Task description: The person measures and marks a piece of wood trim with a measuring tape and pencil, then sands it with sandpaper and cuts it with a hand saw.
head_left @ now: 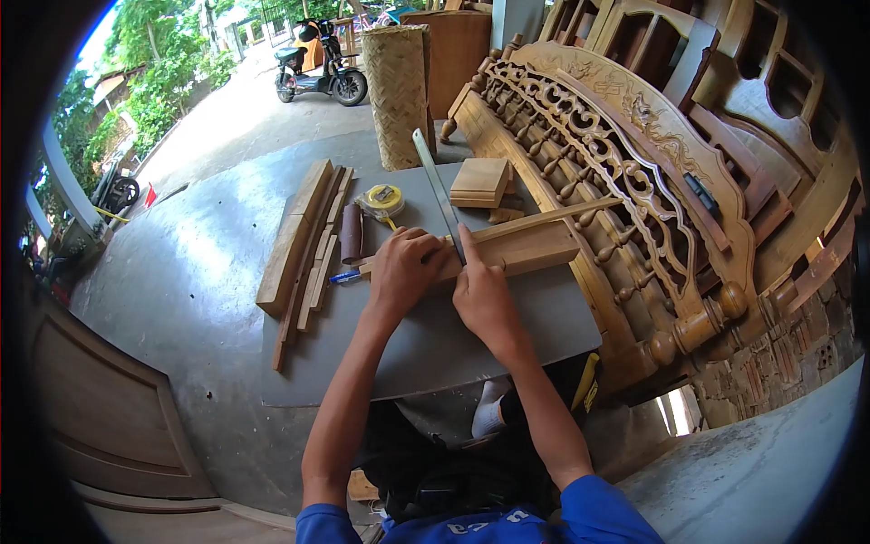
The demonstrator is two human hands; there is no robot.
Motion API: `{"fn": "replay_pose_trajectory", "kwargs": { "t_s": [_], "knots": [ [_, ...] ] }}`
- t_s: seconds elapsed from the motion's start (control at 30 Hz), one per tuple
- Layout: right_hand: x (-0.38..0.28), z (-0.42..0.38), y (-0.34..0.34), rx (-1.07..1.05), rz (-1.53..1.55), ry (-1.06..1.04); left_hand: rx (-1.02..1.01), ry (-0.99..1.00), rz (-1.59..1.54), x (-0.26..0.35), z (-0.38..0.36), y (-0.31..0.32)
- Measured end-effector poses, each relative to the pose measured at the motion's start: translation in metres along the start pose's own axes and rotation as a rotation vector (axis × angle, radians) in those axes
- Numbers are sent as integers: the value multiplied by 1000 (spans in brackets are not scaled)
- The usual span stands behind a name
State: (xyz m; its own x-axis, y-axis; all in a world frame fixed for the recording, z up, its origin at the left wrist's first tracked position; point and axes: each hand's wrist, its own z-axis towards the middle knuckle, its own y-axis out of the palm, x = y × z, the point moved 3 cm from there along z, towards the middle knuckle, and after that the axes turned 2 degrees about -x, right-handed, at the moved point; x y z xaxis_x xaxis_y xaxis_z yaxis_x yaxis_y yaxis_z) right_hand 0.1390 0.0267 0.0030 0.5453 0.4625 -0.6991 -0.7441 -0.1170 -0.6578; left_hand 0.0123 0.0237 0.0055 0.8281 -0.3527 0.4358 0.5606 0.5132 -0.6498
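Note:
A long narrow metal blade (437, 186) with a hole in its far end lies crosswise over a thin wooden strip (544, 216). My right hand (487, 295) is closed around its near end, index finger stretched along it. My left hand (408, 265), fingers bent, presses on the strip just left of the blade. Beneath the strip is a thicker wooden block (535, 255). By the strip's left end are a small blue tool (345, 276), a brown cylinder (352, 234) and a yellow tape measure (384, 199).
On the left of the grey tabletop (408, 358) lie several wooden strips (313, 258); stacked wooden blocks (480, 181) sit at its back. Carved wooden furniture panels (625, 127) lean at the right. A rolled woven mat (396, 95) stands behind; a motorbike (322, 68) is farther off.

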Motion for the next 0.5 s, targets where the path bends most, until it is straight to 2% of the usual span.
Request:
{"fn": "replay_pose_trajectory", "kwargs": {
  "t_s": [0.1,0.27,0.37,0.43,0.5],
  "knots": [
    [-6,8,1,-74,-145,21,-15,13,28,-1,0,0],
    [-4,14,11,-54,-333,-33,-44,16,133,-1,-1,1],
    [-6,-24,3,-86,-377,-4,-19,22,115,0,-1,1],
    [-11,-72,-17,-216,-414,77,-16,15,108,-1,-2,1],
    [-11,-103,-31,-246,-414,114,-16,20,103,-1,0,2]
  ]
}}
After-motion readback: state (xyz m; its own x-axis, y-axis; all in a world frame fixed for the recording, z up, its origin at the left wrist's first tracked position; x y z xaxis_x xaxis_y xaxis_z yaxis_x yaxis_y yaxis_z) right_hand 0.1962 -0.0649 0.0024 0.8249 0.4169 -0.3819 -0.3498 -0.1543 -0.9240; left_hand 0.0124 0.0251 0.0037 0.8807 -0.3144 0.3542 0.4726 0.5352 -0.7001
